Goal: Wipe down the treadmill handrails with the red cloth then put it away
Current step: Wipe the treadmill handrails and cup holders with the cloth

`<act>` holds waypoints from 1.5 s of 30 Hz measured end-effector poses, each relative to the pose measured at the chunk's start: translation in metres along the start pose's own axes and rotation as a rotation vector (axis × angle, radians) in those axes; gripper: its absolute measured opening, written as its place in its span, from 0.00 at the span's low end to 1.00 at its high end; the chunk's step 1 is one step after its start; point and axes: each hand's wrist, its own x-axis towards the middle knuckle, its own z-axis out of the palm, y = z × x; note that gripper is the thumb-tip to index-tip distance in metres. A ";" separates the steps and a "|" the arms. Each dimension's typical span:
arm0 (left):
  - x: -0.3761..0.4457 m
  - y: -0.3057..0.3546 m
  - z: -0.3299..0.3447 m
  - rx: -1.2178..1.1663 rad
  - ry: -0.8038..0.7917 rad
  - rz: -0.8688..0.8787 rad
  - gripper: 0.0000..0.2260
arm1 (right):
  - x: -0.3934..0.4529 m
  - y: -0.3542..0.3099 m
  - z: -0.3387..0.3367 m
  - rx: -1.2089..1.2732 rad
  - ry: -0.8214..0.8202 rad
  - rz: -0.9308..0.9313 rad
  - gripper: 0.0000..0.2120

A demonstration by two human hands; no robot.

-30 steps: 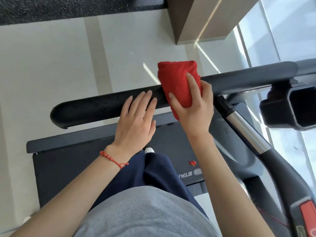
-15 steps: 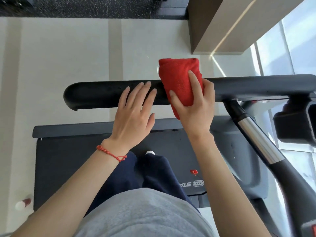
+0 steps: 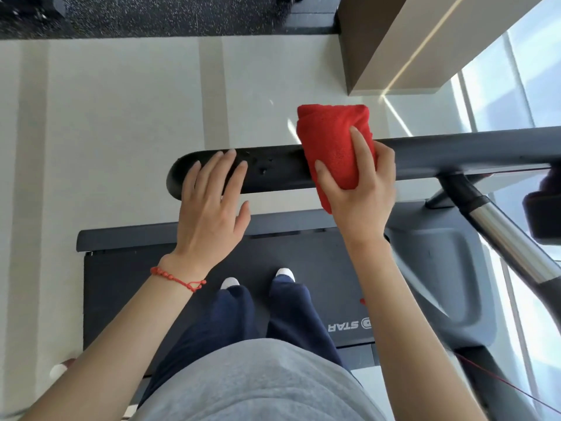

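One red cloth (image 3: 334, 147), one handrail (image 3: 273, 173), two hands, one bracelet (image 3: 177, 279).

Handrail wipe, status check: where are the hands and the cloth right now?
Right hand pressing folded red cloth on the handrail. Left hand flat, open, near rail's end. Nothing blocking.

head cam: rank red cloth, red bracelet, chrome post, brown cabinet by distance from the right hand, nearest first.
1. Red cloth: gripped in the right hand, on the handrail.
2. Chrome post: just right of the hand, below the rail.
3. Red bracelet: on the left wrist, across and lower.
4. Brown cabinet: upper right, beyond the rail.
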 end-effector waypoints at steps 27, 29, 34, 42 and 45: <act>-0.030 -0.074 -0.006 -0.164 -0.009 -0.089 0.22 | -0.037 -0.083 0.057 -0.024 0.010 0.014 0.26; -0.032 -0.077 -0.005 -0.198 -0.038 -0.070 0.23 | -0.038 -0.085 0.058 -0.042 -0.015 -0.030 0.26; -0.031 -0.081 -0.004 -0.245 -0.041 -0.040 0.23 | -0.038 -0.087 0.059 -0.057 0.060 0.070 0.26; -0.030 -0.083 -0.006 -0.304 -0.068 -0.025 0.26 | -0.053 -0.119 0.082 -0.048 -0.042 -0.030 0.27; -0.029 -0.086 -0.008 -0.325 -0.076 -0.014 0.26 | -0.053 -0.122 0.087 -0.067 -0.070 -0.059 0.27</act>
